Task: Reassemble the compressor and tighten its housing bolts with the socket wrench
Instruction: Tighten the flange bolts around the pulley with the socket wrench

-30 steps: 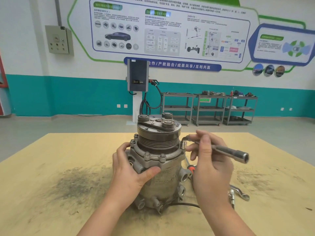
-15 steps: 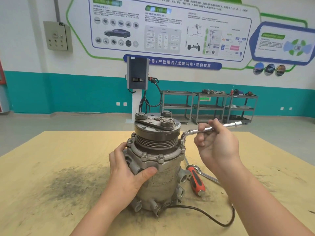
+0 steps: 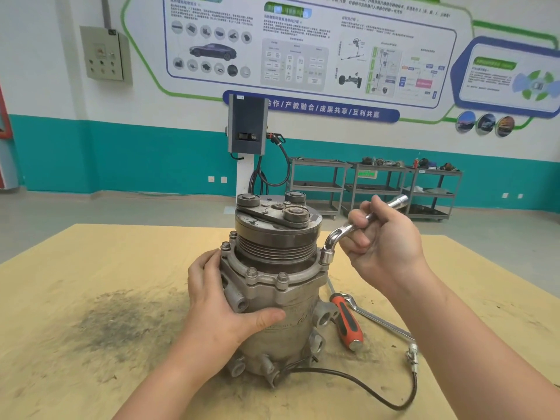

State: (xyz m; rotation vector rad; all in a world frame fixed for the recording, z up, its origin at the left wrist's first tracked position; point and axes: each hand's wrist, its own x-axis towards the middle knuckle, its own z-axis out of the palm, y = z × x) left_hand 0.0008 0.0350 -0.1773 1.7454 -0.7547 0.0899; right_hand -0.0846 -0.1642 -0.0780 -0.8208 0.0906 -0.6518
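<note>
Compressor (image 3: pixel 272 298) steadied by left hand (image 3: pixel 218 310); right hand (image 3: pixel 381 247) grips socket wrench (image 3: pixel 336 237), apparently seated on bolt. Tilted socket could slip, rounding the head.

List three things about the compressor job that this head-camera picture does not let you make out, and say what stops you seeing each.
1. The bolt under the socket wrench: its socket end covers it.
2. The far side of the compressor: its own body and the left hand hide it.
3. The wrench handle's middle: wrapped by the right hand.
4. The wall poster small print: too small to read.
</note>
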